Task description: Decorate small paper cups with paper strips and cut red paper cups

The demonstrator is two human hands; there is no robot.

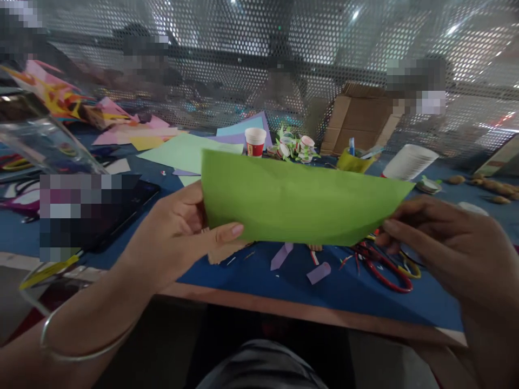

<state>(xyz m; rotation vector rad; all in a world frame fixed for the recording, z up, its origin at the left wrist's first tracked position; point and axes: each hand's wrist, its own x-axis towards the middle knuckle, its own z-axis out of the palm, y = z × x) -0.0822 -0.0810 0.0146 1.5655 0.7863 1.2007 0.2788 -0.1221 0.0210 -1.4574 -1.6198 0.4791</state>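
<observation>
A bright green sheet of paper (292, 200) is stretched between my two hands above the front of the table. My left hand (174, 232) pinches its left end, thumb in front and fingers behind. At the pointed right end, my right hand (438, 243) grips the paper between thumb and fingers. Red-handled scissors (391, 275) lie on the table just below, near my right hand. Purple paper scraps (319, 273) are on the blue surface under the sheet, and a brown piece (229, 248) is partly hidden behind my left thumb.
Behind the sheet stand a red and white paper cup (255, 141), small leafy crafts (292, 145) and a stack of white cups (411, 162). Coloured papers (178, 156) spread at back left, beside a tablet-like dark device (133, 202). A cardboard box (359, 119) leans against the perforated metal screen (243, 59).
</observation>
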